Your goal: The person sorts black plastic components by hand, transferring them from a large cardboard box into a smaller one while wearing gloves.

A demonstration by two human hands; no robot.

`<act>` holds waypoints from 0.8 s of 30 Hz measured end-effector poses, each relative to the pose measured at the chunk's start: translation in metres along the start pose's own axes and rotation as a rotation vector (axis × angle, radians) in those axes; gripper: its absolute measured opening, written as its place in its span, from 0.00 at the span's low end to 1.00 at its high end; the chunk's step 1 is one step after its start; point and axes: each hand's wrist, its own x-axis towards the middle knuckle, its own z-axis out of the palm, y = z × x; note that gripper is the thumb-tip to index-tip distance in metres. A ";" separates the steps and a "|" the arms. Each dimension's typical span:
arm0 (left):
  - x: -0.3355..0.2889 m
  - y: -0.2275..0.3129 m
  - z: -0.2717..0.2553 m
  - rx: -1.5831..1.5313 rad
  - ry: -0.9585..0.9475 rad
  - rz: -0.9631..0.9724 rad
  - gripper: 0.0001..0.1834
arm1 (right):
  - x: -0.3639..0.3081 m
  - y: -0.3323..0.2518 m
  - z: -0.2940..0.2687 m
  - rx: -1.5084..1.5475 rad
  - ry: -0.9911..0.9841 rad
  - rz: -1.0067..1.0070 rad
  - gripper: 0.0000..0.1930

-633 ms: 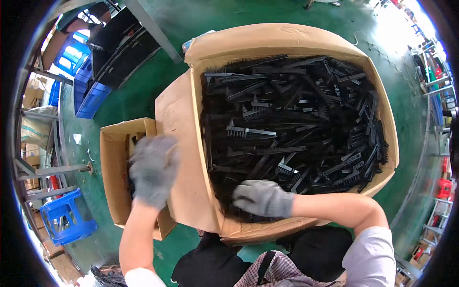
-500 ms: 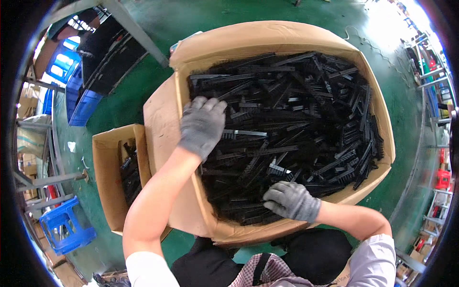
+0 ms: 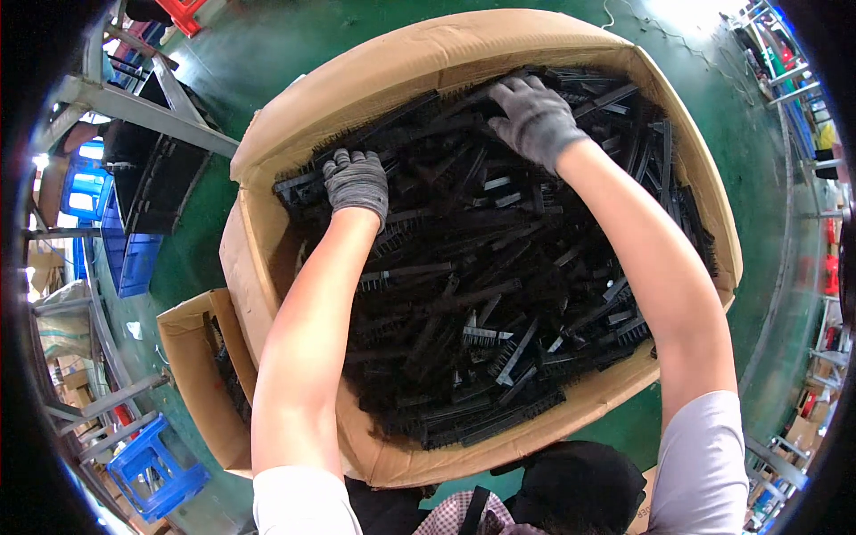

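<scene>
Left hand [image 3: 357, 187], grey glove, fingers bent, is on blk toothed pcs [image 3: 499, 308] at far left of lg cardbd box [image 3: 428, 62]; can't tell if it's holding any. Right hand [image 3: 538, 120], same type glove, is over pcs nr the box's far wall, fingers apart. Pcs lie every which way, many w/ comb-like teeth. Sm cardbd box [image 3: 192, 374] stands just left of lg one, dark pcs inside. Blue stool [image 3: 156, 468] is at near left on green floor [image 3: 209, 192]; blue crate [image 3: 127, 245] & grey metal frame [image 3: 156, 116] farther off, also left. Checked cloth [image 3: 468, 515] shows at near edge.
</scene>
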 end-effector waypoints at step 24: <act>-0.002 0.001 -0.003 0.068 -0.151 -0.068 0.12 | 0.047 -0.043 0.001 -0.442 -0.380 -0.072 0.17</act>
